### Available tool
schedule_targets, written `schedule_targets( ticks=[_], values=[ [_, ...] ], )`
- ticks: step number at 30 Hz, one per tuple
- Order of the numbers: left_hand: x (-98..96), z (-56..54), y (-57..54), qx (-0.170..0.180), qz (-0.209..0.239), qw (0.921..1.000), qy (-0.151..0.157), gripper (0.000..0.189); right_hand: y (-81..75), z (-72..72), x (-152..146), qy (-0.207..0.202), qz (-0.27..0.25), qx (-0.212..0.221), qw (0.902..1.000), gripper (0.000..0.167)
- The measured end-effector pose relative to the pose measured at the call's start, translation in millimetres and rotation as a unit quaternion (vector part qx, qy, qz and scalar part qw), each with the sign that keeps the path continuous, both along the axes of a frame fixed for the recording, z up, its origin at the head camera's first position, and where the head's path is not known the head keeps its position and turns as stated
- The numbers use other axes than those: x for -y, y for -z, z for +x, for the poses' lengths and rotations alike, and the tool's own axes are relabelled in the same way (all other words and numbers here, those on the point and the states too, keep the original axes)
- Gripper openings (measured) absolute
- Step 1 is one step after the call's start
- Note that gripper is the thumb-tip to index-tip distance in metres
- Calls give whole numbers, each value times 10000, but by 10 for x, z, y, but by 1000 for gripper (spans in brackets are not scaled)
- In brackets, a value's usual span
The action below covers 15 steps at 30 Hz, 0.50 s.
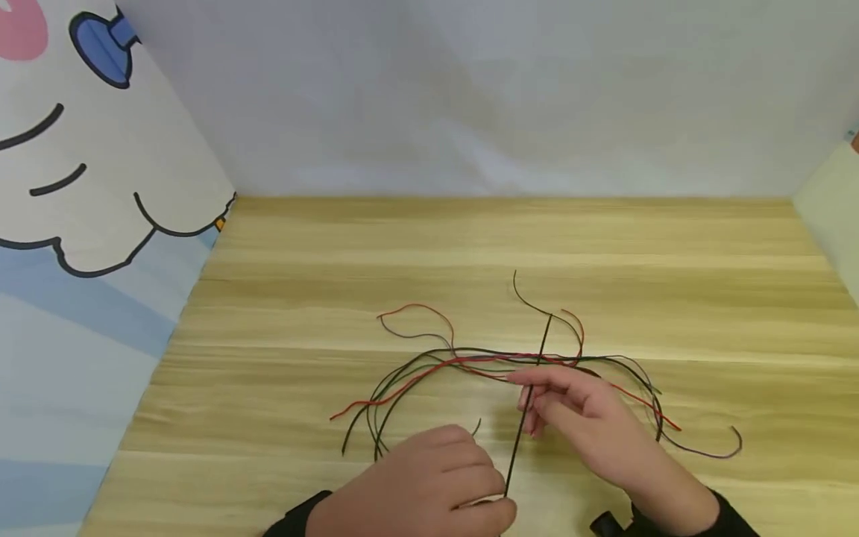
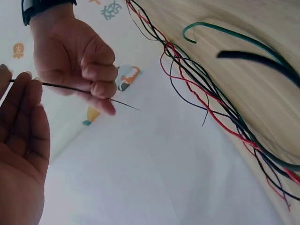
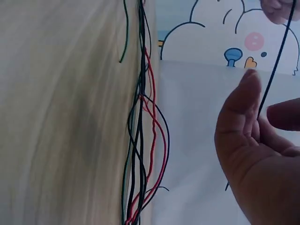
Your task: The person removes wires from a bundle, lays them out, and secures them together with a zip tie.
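Observation:
A thin black wire (image 1: 518, 440) runs taut between my two hands, above the table. My left hand (image 1: 429, 473), low in the head view, pinches its near end between thumb and curled fingers. Further up the same wire, my right hand (image 1: 587, 418) holds it in curled fingers, the index reaching out straighter. In the left wrist view the wire crosses the right hand's (image 2: 77, 61) fingers, and its thin tip sticks out beyond them. Behind both hands lies a loose bundle of wires (image 1: 483, 359), red, black, green and dark blue.
The bundle spreads in an arc over the wood-grain table (image 1: 302, 276), with loose ends curling out to both sides. A pale wall (image 1: 470, 97) stands at the back. On the left is a panel (image 1: 134, 149) with cartoon drawings. A black object (image 1: 606, 524) sits by the right sleeve.

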State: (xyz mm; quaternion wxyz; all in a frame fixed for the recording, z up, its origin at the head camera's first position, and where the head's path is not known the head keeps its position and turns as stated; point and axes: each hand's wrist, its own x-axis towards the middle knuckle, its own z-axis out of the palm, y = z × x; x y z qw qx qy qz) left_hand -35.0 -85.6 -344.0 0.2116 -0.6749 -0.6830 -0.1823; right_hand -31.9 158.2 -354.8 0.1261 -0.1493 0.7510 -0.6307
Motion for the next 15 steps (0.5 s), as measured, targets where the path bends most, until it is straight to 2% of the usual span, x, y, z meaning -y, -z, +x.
schedule_targets(
  ticks=[2,4,5,7,10,13,15],
  values=[
    [54,16,-13,188,166,9996,106,17,22,60,49,-154,615,-419,9971,28],
    [102,31,-17,365,365,9984,229,16,42,130,103,-271,1439,-966,9845,28],
    [121,38,-15,466,476,9974,286,16,53,164,130,-325,1901,-1257,9732,27],
    [145,46,-7,710,722,9941,395,16,87,226,182,-412,2696,-1830,9445,22],
    [142,41,9,837,998,9903,478,14,156,290,242,-536,3505,-2459,9021,18],
    [93,34,44,978,1143,9878,414,10,214,312,262,-450,3913,-2743,8773,17],
    [52,40,82,1100,1140,9872,200,11,238,305,256,-344,4059,-2795,8695,18]
  ],
)
